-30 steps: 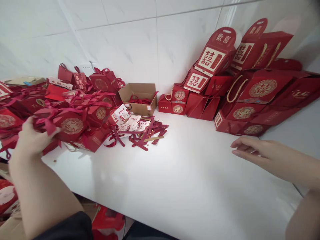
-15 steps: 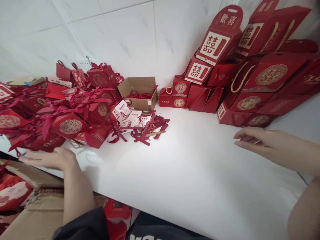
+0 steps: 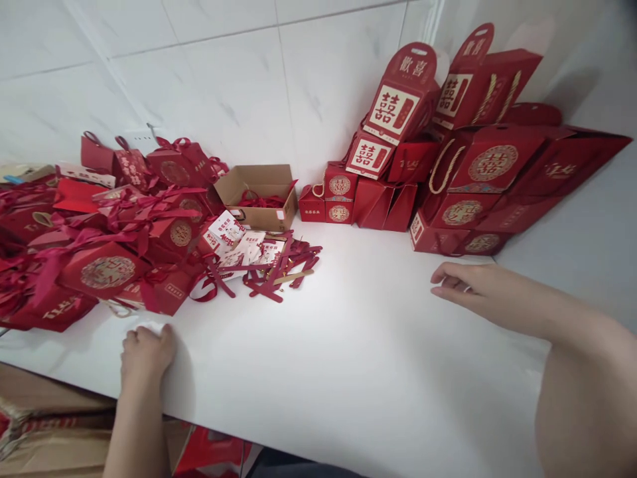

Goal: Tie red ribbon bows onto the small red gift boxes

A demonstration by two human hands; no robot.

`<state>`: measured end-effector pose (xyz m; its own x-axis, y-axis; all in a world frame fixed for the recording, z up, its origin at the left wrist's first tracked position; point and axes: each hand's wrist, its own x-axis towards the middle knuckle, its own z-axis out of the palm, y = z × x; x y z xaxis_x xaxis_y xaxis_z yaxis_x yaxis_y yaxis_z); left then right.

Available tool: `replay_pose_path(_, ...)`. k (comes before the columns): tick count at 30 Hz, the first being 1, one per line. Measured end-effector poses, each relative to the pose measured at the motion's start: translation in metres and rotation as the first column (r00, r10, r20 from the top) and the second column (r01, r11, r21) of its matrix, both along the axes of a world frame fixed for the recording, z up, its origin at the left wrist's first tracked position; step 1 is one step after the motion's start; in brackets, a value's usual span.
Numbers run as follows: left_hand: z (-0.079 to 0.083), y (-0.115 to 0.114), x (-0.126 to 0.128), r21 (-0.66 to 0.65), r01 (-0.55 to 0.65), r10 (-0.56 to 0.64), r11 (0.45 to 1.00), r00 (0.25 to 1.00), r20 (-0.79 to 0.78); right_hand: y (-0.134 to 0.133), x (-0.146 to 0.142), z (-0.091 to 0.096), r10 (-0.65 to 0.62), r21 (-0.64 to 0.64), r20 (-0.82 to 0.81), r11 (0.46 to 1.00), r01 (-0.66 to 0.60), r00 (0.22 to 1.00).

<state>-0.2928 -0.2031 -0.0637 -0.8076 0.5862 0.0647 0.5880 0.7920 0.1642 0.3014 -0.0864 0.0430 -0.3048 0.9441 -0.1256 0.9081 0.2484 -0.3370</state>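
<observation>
Red gift boxes tied with crimson ribbon [image 3: 107,272] lie heaped at the back left of a white table [image 3: 348,372]. The left hand [image 3: 146,355] rests on the tabletop just in front of the heap, knuckles up, its fingers curled under so that I can't tell whether it closes on anything. The right hand [image 3: 462,285] is well over to the right, fingers loosely bent and partly open, with nothing clearly held, nearest a stack of red gift bags and boxes [image 3: 462,192] leaning against the tiled wall [image 3: 223,79]. Between the two piles stands an open cardboard box [image 3: 256,199] with red ribbon inside. Just in front of it lie white printed cards [image 3: 243,242] and a scatter of loose red ribbon strips [image 3: 279,275].
</observation>
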Motion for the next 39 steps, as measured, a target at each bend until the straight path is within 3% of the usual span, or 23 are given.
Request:
replay_pose_path(3, -0.015, 0.002, 0.041, -0.002, 0.198, -0.198, 0.980, 0.980, -0.022, 0.003, -0.001, -0.002, 0.057, -0.118, -0.010, 0.991, -0.058, 0.998)
replay_pose_path(7, -0.022, 0.015, 0.086, 0.024, 0.470, -0.469, 0.882, 0.882, -0.053, 0.005, -0.005, -0.004, 0.072, -0.147, 0.000, 0.987, -0.071, 0.997)
replay_pose_path(12, -0.019, 0.031, 0.109, 0.051, 0.596, -0.594, 0.802, 0.803, -0.048, 0.003, -0.011, -0.005, 0.081, -0.131, -0.009, 0.988, -0.081, 0.997)
replay_pose_path(17, -0.011, 0.050, 0.119, -0.020, 0.828, -0.828, 0.560, 0.560, 0.020, 0.002, -0.036, -0.022, 0.156, -0.160, -0.072, 0.973, -0.166, 0.985)
replay_pose_path(19, -0.006, 0.059, 0.125, 0.008, 0.866, -0.866, 0.499, 0.499, 0.034, 0.003, -0.047, -0.031, 0.193, -0.206, -0.114, 0.955, -0.213, 0.975)
replay_pose_path(24, 0.001, 0.082, 0.144, 0.165, 0.880, -0.895, 0.446, 0.445, 0.044, 0.011, -0.063, -0.041, 0.218, -0.263, -0.138, 0.932, -0.248, 0.966)
replay_pose_path(27, 0.001, 0.094, 0.154, 0.170, 0.900, -0.916, 0.401, 0.398, 0.051, 0.023, -0.068, -0.038, 0.254, -0.239, -0.140, 0.929, -0.282, 0.957)
replay_pose_path(30, 0.006, 0.096, 0.161, 0.128, 0.903, -0.909, 0.409, 0.416, -0.036, 0.033, -0.075, -0.034, 0.296, -0.216, -0.138, 0.922, -0.320, 0.945)
replay_pose_path(32, 0.013, 0.091, 0.162, 0.084, 0.891, -0.878, 0.445, 0.453, -0.155, 0.039, -0.080, -0.030, 0.318, -0.210, -0.136, 0.916, -0.341, 0.938)
replay_pose_path(34, 0.021, 0.082, 0.159, 0.028, 0.841, -0.803, 0.540, 0.525, -0.284, 0.042, -0.085, -0.026, 0.340, -0.198, -0.140, 0.911, -0.362, 0.930)
replay_pose_path(37, 0.028, 0.067, 0.145, -0.039, 0.657, -0.611, 0.753, 0.675, -0.414, 0.044, -0.091, -0.019, 0.369, -0.159, -0.157, 0.906, -0.392, 0.916)
replay_pose_path(39, 0.028, 0.061, 0.131, -0.064, 0.586, -0.555, 0.808, 0.721, -0.415, 0.045, -0.094, -0.014, 0.384, -0.131, -0.171, 0.904, -0.407, 0.907)
